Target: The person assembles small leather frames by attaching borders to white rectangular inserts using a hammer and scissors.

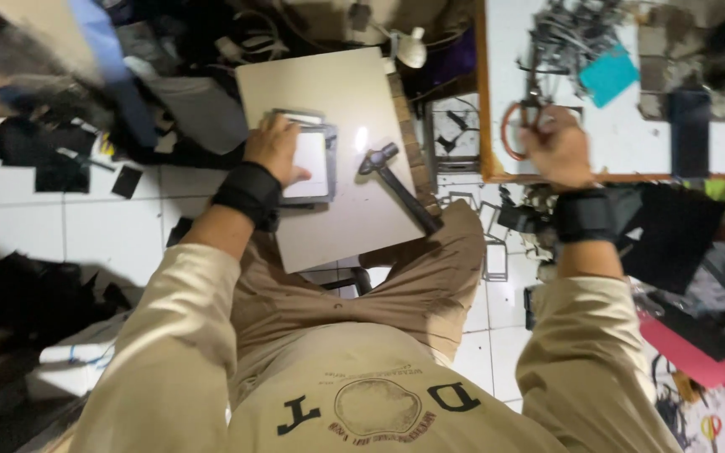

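Head view, looking straight down, and the biggest thing in frame is the white tiled floor [86,226], strewn at left with black offcuts; next, one pale square work slab [354,210] sits in the upper middle, just ahead of the person's lap; at upper right, one white table with an orange-brown edge [631,147] carries a heap of grey metal parts [568,33] and one teal card [607,74]; on the slab lies one grey rectangular frame [316,159] with a white sheet inside it, and beside it, to its right and apart from it, one hammer [396,180], head near the slab's middle, handle running off towards the lower right edge; one pair of orange-handled scissors [518,126] is on the table's left edge; left hand [277,151] lies spread and pressing flat on the frame's left side, fingers released rather than curled; right hand [557,147] is clenched around the scissors' handles; two black wristbands, one per wrist.
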